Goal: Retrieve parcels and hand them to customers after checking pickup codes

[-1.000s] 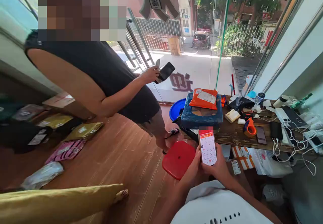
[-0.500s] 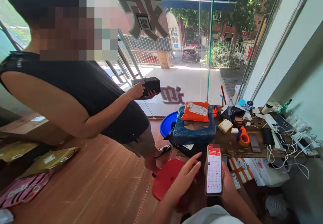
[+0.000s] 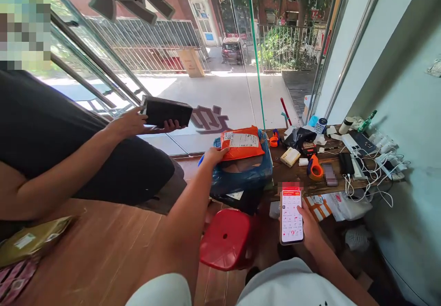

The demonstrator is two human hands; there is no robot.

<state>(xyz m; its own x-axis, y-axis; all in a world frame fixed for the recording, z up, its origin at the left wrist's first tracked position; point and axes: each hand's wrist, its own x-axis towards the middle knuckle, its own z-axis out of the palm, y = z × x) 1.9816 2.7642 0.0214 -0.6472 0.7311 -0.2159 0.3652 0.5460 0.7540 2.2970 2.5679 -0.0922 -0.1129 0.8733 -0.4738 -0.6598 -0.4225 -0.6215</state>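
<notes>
My left hand (image 3: 217, 155) reaches out and has its fingers closed on the left edge of an orange mailer bag (image 3: 243, 152) with a white label. The mailer lies on top of a big parcel wrapped in blue plastic (image 3: 241, 177). My right hand (image 3: 308, 221) is wrapped round a smartphone (image 3: 292, 216), thumb at its right side. The phone is upright, its screen lit with rows of small icons under a red banner. On the left, another person's hands (image 3: 172, 125) hold a dark box (image 3: 167, 112).
A red stool (image 3: 225, 246) stands in front of me. The wooden table (image 3: 280, 177) bears an orange tape dispenser (image 3: 315, 168), a black power bank (image 3: 346, 163) and tangled white cables (image 3: 379, 177). Padded mailers (image 3: 37, 239) lie on the floor at left. A glass front rises behind the table.
My left hand has moved from beside the phone forward to the orange mailer and taken hold of its edge. The view has swung right. My right hand still holds the phone.
</notes>
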